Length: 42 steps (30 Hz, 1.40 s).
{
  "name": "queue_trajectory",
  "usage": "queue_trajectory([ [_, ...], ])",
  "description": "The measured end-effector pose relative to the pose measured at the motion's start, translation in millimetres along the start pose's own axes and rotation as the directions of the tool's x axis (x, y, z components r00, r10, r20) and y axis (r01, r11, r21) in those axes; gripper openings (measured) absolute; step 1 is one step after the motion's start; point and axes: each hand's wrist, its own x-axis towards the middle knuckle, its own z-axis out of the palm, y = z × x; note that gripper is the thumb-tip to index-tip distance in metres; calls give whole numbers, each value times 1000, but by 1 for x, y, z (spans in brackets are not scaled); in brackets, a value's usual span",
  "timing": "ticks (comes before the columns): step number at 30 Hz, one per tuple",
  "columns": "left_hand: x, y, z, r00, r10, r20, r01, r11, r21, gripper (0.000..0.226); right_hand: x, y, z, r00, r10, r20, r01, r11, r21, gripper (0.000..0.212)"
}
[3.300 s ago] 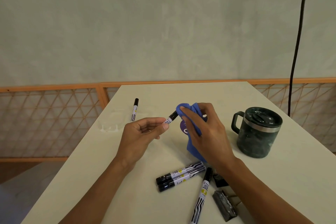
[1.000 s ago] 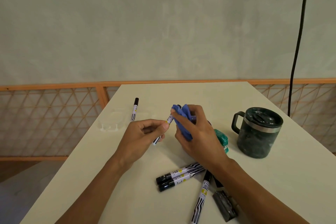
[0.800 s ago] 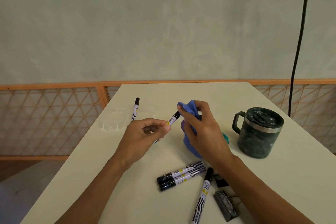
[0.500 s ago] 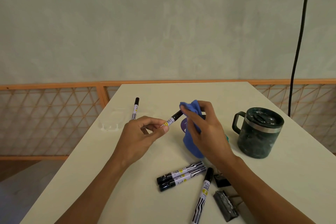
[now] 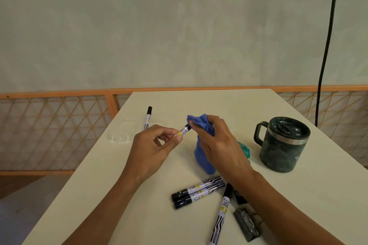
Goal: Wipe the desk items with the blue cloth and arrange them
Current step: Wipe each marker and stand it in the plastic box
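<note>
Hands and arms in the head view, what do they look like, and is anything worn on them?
The left hand and right hand are bare: no gloves, rings, watch or bands show. The left forearm and right forearm are bare too, with no sleeve in view down to the bottom edge of the picture. No markings or cables show on them.

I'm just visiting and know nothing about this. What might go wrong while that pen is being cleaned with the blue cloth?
1. The left hand only pinches the marker while the right hand presses the blue cloth on its black end. The marker may slip, or a cap might pull off.
2. The right forearm hangs just above the loose markers; a sweep could roll them away.
</note>
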Motion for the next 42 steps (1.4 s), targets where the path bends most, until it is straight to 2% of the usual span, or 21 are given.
queue_trajectory([
  [2, -1, 0, 1, 1000, 15, -1, -15, 1000, 26, 9, 4, 0, -7, 991, 119, -54, -118, 993, 27, 17],
  [7, -1, 3, 3, 1000, 11, -10, -11, 1000, 15, 11, -1, 3, -7, 975, 204, -86, -196, 976, 97, 20],
  [10, -1, 3, 4, 1000, 11, -20, -10, 999, 38, 11, -1, 0, -3, 987, 137, -86, -139, 990, -17, 20],
  [13, -2, 3, 6, 999, 26, -38, -25, 999, 32, 11, -6, -2, 10, 1000, 19, -14, -19, 1000, -18, 33],
  [14, -2, 3, 6, 998, 42, -46, -41, 998, 41, 11, -7, -1, 13, 999, -35, -4, 35, 997, -67, 35],
  [15, -3, 4, 7, 997, 60, -51, -58, 997, 55, 11, -6, 0, 14, 1000, -24, -19, 23, 999, -33, 31],
  [17, -3, 3, 7, 993, 102, -55, -96, 990, 108, 12, -4, 0, 10, 999, 14, -52, -13, 999, 32, 17],
  [18, -3, 3, 7, 990, 129, -55, -120, 982, 143, 14, -2, 2, 8, 998, -3, -66, 0, 999, -43, 16],
  [20, -2, 0, 8, 977, 206, -55, -188, 956, 226, 18, -1, 4, 6, 993, 36, -114, -39, 999, -23, 21],
  [21, -2, -1, 9, 968, 245, -59, -221, 938, 268, 18, -2, 4, 7, 992, 15, -122, -15, 1000, 1, 26],
  [23, -2, -2, 7, 946, 314, -86, -270, 904, 333, 19, -7, 3, 14, 988, -122, -99, 122, 993, -9, 29],
  [26, -2, -3, 5, 907, 403, -121, -322, 850, 418, 23, -6, 4, 8, 991, -96, -88, 84, 987, -136, 19],
  [28, -2, -2, 8, 888, 445, -118, -349, 816, 461, 25, -1, 2, 4, 991, -21, -129, 9, 995, -99, 30],
  [29, -3, -2, 10, 883, 455, -115, -355, 808, 471, 26, -2, 1, 4, 991, 43, -127, -46, 999, -25, 37],
  [30, -3, -2, 12, 882, 457, -118, -355, 807, 472, 26, -3, 0, 4, 990, 67, -124, -69, 998, -10, 41],
  [33, -3, -3, 11, 888, 435, -146, -337, 834, 436, 29, -7, -5, 7, 996, 17, -92, -16, 1000, 6, 44],
  [35, -4, -3, 9, 897, 414, -154, -322, 851, 416, 29, -6, -7, 4, 989, -29, -145, 34, 999, 32, 50],
  [38, -4, -1, 8, 911, 377, -170, -291, 876, 384, 25, -4, -8, 5, 972, -144, -186, 135, 989, -60, 67],
  [39, -4, -1, 8, 914, 365, -178, -279, 883, 377, 24, -4, -8, 5, 970, -135, -201, 128, 991, -49, 69],
  [40, -3, 0, 8, 916, 353, -188, -268, 890, 368, 22, -5, -6, 7, 972, -102, -211, 95, 995, -41, 67],
  [42, -3, 2, 8, 918, 341, -202, -258, 902, 347, 20, -6, -2, 9, 983, -33, -182, 40, 999, 35, 50],
])
